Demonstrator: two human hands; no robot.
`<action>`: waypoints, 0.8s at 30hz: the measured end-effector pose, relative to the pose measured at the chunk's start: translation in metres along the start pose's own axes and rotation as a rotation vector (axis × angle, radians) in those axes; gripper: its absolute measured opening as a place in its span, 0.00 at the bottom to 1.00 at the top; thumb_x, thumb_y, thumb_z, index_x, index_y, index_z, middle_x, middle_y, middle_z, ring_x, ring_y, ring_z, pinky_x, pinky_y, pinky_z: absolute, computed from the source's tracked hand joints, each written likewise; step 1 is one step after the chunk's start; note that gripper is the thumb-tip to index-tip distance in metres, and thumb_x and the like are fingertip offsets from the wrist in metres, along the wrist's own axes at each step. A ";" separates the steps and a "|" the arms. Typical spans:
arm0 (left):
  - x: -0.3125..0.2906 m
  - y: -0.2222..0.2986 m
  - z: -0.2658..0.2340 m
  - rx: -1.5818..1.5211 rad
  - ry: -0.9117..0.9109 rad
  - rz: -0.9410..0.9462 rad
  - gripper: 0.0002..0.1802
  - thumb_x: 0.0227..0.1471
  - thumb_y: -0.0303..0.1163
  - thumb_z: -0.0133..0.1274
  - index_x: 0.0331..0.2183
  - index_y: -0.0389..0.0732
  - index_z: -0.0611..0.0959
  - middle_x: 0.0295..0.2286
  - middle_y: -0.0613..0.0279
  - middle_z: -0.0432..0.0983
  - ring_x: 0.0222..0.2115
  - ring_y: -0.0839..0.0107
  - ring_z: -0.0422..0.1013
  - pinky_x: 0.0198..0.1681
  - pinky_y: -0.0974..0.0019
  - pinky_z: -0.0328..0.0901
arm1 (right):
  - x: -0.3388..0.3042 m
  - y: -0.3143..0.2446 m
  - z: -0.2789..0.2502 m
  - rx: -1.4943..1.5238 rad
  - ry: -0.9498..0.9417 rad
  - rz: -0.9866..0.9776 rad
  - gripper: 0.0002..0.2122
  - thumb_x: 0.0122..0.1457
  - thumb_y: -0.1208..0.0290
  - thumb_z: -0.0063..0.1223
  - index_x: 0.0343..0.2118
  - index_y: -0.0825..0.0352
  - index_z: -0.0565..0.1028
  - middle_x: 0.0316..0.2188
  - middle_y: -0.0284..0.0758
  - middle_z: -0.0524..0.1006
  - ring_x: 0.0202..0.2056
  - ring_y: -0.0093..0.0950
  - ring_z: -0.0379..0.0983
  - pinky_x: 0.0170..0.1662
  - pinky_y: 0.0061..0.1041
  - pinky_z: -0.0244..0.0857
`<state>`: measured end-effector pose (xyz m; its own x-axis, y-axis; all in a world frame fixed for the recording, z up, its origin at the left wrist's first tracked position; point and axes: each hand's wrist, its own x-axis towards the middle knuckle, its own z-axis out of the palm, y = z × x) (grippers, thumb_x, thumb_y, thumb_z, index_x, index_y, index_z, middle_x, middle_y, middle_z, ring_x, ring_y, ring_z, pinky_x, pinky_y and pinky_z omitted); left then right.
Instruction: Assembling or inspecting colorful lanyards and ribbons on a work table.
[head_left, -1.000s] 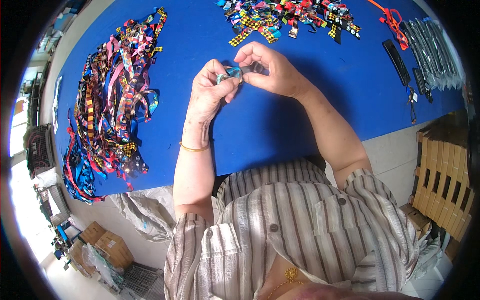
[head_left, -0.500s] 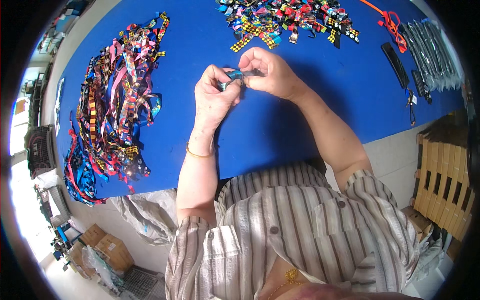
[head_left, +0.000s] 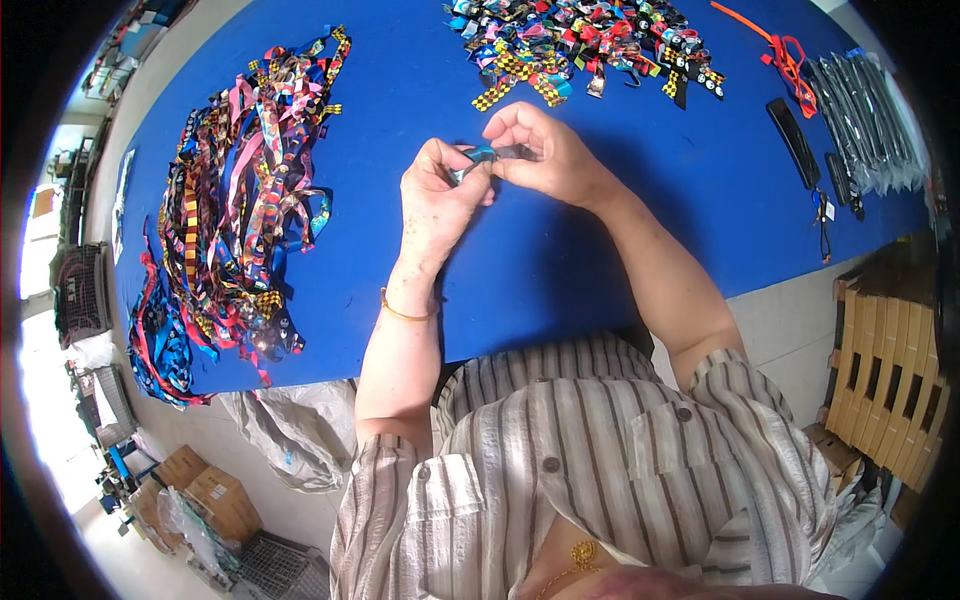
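Observation:
Over the middle of the blue table (head_left: 400, 90), my two hands meet at a short printed ribbon strap (head_left: 482, 154) in teal and dark colours. The fingers and thumb of my left hand (head_left: 440, 195) are closed around its left part. My right hand (head_left: 548, 160) pinches the right end between thumb and forefinger, its other fingers curled above. The strap is small and partly covered by the fingers, so its fastening cannot be made out. Left of my hands lies a long heap of colourful printed ribbon straps (head_left: 250, 190).
A pile of short folded straps (head_left: 590, 45) lies at the far edge. On the right are orange-handled scissors (head_left: 795, 75), a black bar-shaped object (head_left: 793, 142) and a stack of plastic-wrapped dark items (head_left: 865, 120). Cardboard boxes (head_left: 215, 500) stand on the floor at lower left.
My hands stay together on the strap. The right hand's grip has shifted slightly, and more of a grey piece shows between its fingers. The whole view has shifted a little.

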<state>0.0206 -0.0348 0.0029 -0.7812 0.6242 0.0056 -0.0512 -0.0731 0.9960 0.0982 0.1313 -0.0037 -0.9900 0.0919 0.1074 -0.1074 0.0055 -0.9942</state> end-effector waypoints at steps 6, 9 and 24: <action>0.004 -0.002 -0.013 -0.114 -0.128 -0.034 0.12 0.52 0.17 0.58 0.27 0.39 0.70 0.29 0.58 0.77 0.24 0.77 0.72 0.28 0.73 0.70 | 0.000 -0.002 0.000 0.144 0.001 0.037 0.16 0.55 0.81 0.57 0.46 0.68 0.67 0.36 0.33 0.74 0.39 0.20 0.71 0.45 0.22 0.66; 0.005 -0.002 -0.018 -0.025 -0.148 -0.015 0.12 0.51 0.17 0.59 0.27 0.39 0.71 0.29 0.59 0.77 0.26 0.77 0.72 0.30 0.75 0.69 | 0.000 -0.003 -0.001 0.157 -0.008 0.064 0.17 0.54 0.81 0.57 0.46 0.68 0.67 0.37 0.34 0.74 0.40 0.21 0.72 0.44 0.22 0.66; -0.002 0.003 -0.010 0.097 -0.083 0.054 0.12 0.49 0.17 0.59 0.26 0.40 0.71 0.31 0.63 0.77 0.31 0.80 0.71 0.36 0.76 0.67 | 0.001 -0.001 0.000 0.181 -0.056 0.078 0.14 0.54 0.82 0.56 0.44 0.69 0.68 0.37 0.35 0.74 0.37 0.21 0.71 0.44 0.22 0.67</action>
<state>0.0162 -0.0439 0.0049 -0.7272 0.6836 0.0631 0.0535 -0.0352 0.9979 0.0973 0.1316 -0.0021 -0.9990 0.0293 0.0347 -0.0394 -0.1791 -0.9830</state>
